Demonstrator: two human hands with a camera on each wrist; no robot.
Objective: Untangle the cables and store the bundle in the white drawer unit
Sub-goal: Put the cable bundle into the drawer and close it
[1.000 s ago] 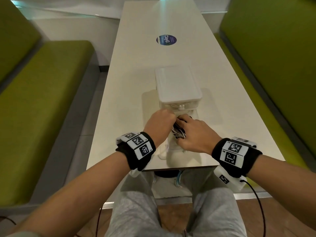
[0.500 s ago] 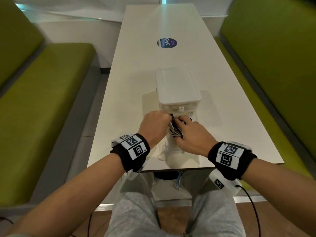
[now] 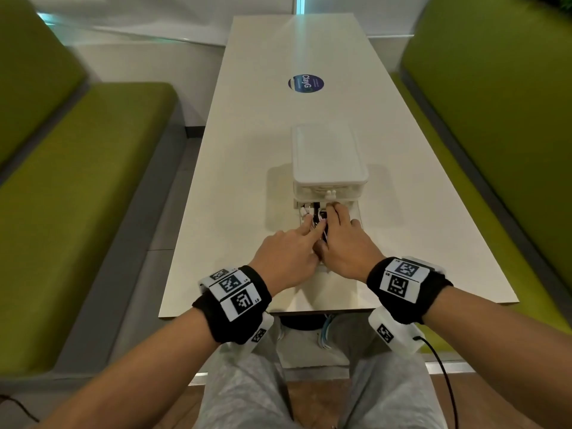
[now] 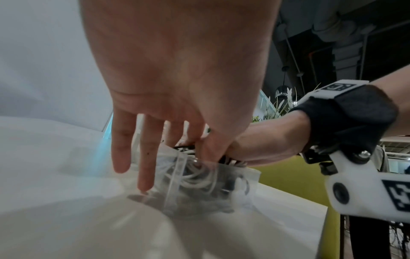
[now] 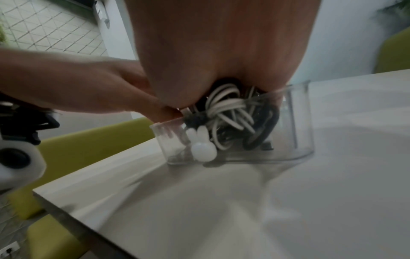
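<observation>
The cables, a bundle of black and white loops, are pressed down into the clear drawer, which is pulled out of the white unit on the tabletop. The left hand is laid on them with straight fingers; the right hand is pressed on top, its grip hidden, so it cannot be told.

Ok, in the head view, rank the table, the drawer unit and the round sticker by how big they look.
1. Table, largest by far.
2. Drawer unit.
3. Sticker, smallest, though it lies farther from the camera, which shrinks it somewhat.
</observation>
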